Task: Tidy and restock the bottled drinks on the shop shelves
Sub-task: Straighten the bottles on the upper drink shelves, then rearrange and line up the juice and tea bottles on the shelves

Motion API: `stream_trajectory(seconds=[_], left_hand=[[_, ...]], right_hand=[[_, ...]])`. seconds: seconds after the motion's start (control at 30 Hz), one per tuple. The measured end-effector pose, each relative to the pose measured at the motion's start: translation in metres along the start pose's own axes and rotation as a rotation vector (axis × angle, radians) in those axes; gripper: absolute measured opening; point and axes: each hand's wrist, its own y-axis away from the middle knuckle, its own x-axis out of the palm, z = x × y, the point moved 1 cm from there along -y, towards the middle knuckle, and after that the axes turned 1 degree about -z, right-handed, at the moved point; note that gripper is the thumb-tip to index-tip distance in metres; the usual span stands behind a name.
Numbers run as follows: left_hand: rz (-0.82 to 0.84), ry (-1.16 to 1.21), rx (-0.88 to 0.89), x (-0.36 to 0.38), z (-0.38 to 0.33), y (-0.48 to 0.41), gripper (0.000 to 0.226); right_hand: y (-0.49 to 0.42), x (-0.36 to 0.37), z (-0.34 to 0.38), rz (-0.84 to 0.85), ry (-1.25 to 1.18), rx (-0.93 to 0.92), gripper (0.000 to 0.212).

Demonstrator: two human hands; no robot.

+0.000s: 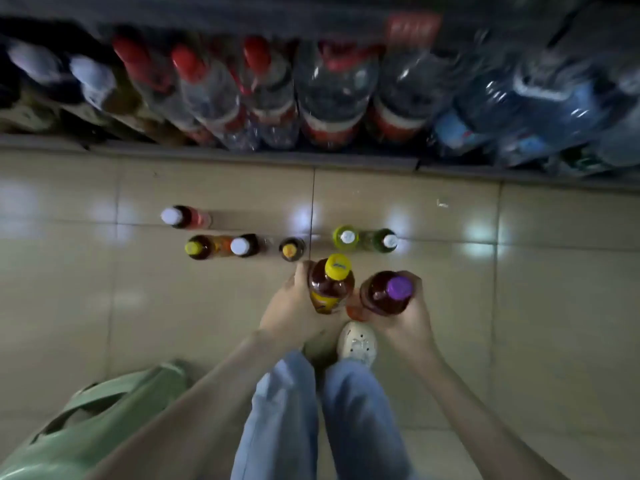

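1. The left hand (pixel 289 308) is wrapped round the side of a dark brown plastic bottle with a yellow screw cap (pixel 330 284). It holds the bottle upright above the floor, just ahead of the person's knees.
2. The right hand (pixel 408 318) grasps a dark plastic bottle with a purple cap (pixel 386 294), fingers curled round its far side. The two held bottles are just beside each other; whether they touch cannot be told.
3. An orange-red patch (pixel 355 311) shows low between the held bottles, too blurred to identify.
4. Six small bottles stand upright on the glossy beige tiled floor (pixel 450 306), between the hands and the shelf:
   - a white-capped dark bottle with a red label (pixel 176 216), farthest left and nearest the shelf;
   - a yellow-capped dark bottle (pixel 197 247) and a white-capped dark bottle (pixel 244 244), side by side;
   - an orange-capped dark bottle (pixel 292 249), just beyond the left fingertips;
   - a yellow-green bottle with a white cap (pixel 346 237) next to a dark green bottle with a white cap (pixel 386 240).
5. Beyond the grey bottom shelf edge (pixel 242 155) stand large clear bottles with red caps (pixel 270 91). Blue-labelled water bottles (pixel 540 109) stand to their right and dark bottles with pale caps (pixel 93 81) to their left, all motion-blurred.
6. A pale green fabric bag (pixel 104 410) lies at the lower left, beside the left forearm. Blue jeans (pixel 284 410) and a white shoe (pixel 358 342) sit beneath the hands.
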Motion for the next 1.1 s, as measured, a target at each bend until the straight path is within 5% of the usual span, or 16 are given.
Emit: stream_trajectory(seconds=[0.17,0.4,0.6,0.73,0.87,0.97,1.1], left_hand=[[-0.027,0.015,0.135,0.093,0.107,-0.089,0.063],[-0.207,0.072,0.301,0.158,0.191,-0.177,0.070],[-0.128,0.168,0.102,0.155,0.219,-0.161,0.079],[0.035,0.052,-0.058,0.121,0.197,-0.118,0.096],[0.119,-0.021,-0.107,0.059,0.136,-0.056,0.070],[0.009,-0.029,-0.034,-0.006,0.068,-0.005,0.030],[-0.134,-0.009,0.127,-0.105,-0.034,0.068,0.023]], right_hand=[[-0.093,0.069,-0.112,-0.225,0.001,-0.100,0.066],[-0.182,0.112,-0.198,-0.259,0.041,-0.283,0.064],[-0.160,0.101,-0.213,-0.159,0.055,-0.125,0.084],[-0.117,0.085,-0.166,-0.118,0.181,-0.098,0.093],[-0.054,0.067,-0.078,-0.165,0.241,-0.155,0.077],[-0.001,0.057,0.008,-0.110,0.224,-0.209,0.072],[0.070,0.043,0.133,0.071,0.296,-0.372,0.063]])
